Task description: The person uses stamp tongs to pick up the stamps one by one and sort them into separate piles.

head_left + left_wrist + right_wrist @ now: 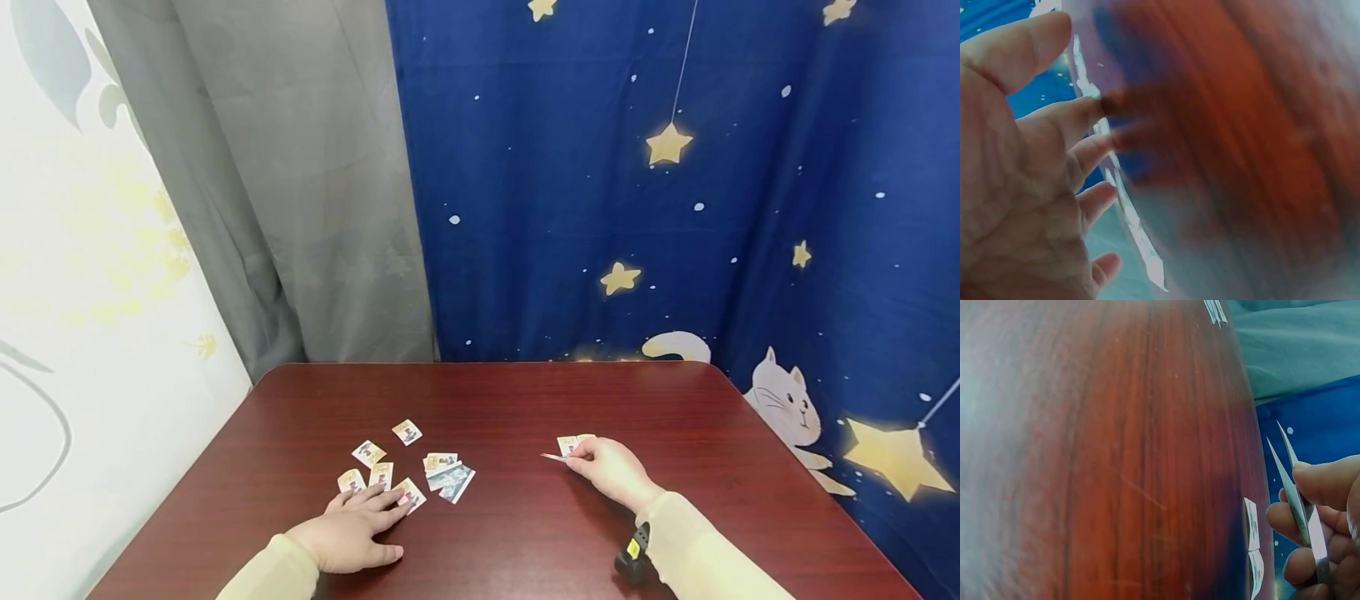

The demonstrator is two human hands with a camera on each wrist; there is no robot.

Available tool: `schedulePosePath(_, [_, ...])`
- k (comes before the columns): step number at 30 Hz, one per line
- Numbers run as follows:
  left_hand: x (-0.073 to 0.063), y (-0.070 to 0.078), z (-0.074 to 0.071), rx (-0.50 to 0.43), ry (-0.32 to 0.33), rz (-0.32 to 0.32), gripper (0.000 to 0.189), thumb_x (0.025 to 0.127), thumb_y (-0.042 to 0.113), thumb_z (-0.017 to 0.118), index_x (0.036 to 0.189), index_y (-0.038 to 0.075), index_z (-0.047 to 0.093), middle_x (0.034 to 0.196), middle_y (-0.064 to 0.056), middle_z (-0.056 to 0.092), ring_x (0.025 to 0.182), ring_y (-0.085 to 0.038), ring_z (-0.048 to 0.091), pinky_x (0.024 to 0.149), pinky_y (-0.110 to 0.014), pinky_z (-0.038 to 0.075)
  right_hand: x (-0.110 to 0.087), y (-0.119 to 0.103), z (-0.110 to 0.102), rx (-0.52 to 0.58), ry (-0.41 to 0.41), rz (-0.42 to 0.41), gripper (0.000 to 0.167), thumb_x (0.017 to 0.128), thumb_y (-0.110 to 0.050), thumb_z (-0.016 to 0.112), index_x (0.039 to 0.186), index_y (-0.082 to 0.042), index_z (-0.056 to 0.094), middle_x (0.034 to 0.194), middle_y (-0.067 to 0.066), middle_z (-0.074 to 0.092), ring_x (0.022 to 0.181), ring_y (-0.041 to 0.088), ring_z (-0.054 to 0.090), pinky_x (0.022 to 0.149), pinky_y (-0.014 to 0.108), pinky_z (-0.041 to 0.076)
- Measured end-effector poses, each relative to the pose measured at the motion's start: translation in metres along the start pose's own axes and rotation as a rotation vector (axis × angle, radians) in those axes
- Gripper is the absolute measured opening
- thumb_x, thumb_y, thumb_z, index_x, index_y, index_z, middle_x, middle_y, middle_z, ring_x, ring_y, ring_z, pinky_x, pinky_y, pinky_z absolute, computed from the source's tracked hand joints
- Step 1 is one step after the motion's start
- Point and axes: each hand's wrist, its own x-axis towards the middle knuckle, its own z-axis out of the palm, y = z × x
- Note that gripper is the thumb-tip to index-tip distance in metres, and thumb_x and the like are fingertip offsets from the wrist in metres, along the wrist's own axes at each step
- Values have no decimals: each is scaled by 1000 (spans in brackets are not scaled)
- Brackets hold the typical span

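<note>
My left hand lies palm down with its fingers spread, fingertips at the near edges of several small square picture cards. In the left wrist view its fingers reach toward the white row of cards. My right hand pinches a pair of silver tweezers between thumb and fingers, their two tips slightly apart with nothing between them. The tweezers point left, low over the table. Just beyond the right hand lie two small cards side by side, partly covered by it in the head view.
Overlapping blue-grey cards lie right of the left hand, beside a yellowish one. Two more cards, one nearer and one farther, lie beyond. The dark red table ends at blue and grey curtains.
</note>
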Motion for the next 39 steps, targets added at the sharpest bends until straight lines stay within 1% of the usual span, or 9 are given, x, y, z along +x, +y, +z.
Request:
schedulePosePath(3, [-5, 6, -2, 45, 2, 22, 63, 85, 56, 60, 139, 22, 55, 142, -2, 48, 135, -34, 34, 101, -64, 24, -2, -2, 2, 11, -18, -16, 7, 80, -25, 76, 77, -23, 70, 72, -13, 61, 69, 8, 53, 70, 34, 45])
schedulePosePath(6, [-9, 14, -2, 91, 4, 72, 60, 85, 55, 60, 137, 24, 56, 137, 2, 49, 131, -32, 37, 98, -62, 29, -4, -4, 2, 30, -37, -37, 10, 80, -24, 76, 74, -24, 69, 69, -15, 59, 67, 7, 51, 68, 32, 43])
schedulePosePath(8, [-10, 19, -1, 114, 8, 109, 59, 86, 55, 59, 136, 24, 57, 134, 4, 50, 128, -29, 39, 97, -56, 32, -5, -6, 2, 44, -53, -52, 11, 80, -24, 76, 72, -23, 68, 67, -14, 59, 66, 7, 50, 66, 30, 42])
schedulePosePath(13, [-7, 33, 0, 157, 11, 184, 58, 88, 56, 57, 136, 25, 57, 129, 8, 50, 122, -20, 42, 93, -45, 33, -9, -12, 1, 69, -91, -75, 10, 80, -24, 75, 73, -22, 70, 67, -14, 59, 66, 7, 49, 63, 29, 40])
schedulePosePath(19, [-2, 45, 3, 192, 22, 243, 62, 87, 57, 58, 139, 26, 54, 136, 8, 49, 124, -19, 42, 92, -43, 34, -14, -18, 2, 65, -114, -75, 10, 80, -26, 75, 72, -24, 69, 67, -14, 59, 67, 8, 49, 63, 29, 40])
schedulePosePath(22, [2, 51, 6, 188, 12, 250, 67, 86, 58, 58, 142, 24, 50, 141, 6, 46, 128, -20, 41, 97, -45, 34, -16, -20, 2, 64, -119, -83, 11, 81, -26, 75, 72, -24, 69, 67, -14, 58, 67, 8, 49, 63, 29, 40])
schedulePosePath(28, [7, 60, 9, 144, -64, 210, 74, 85, 59, 60, 146, 22, 43, 151, 5, 38, 139, -21, 32, 109, -50, 27, -18, -22, 4, 78, -132, -89, 10, 81, -26, 75, 73, -25, 69, 68, -15, 59, 66, 7, 49, 63, 29, 40])
schedulePosePath(33, [9, 61, 12, 138, -78, 215, 76, 85, 60, 59, 147, 20, 41, 153, 3, 35, 141, -21, 31, 111, -49, 25, -20, -24, 5, 108, -160, -93, 9, 82, -26, 74, 74, -21, 70, 67, -14, 59, 65, 8, 50, 61, 28, 40])
schedulePosePath(39, [13, 64, 12, 127, -94, 201, 77, 84, 62, 59, 147, 23, 42, 154, 2, 33, 142, -19, 28, 112, -49, 23, -24, -30, 9, 156, -209, -83, 11, 82, -26, 73, 74, -19, 69, 65, -12, 59, 62, 8, 50, 57, 27, 41])
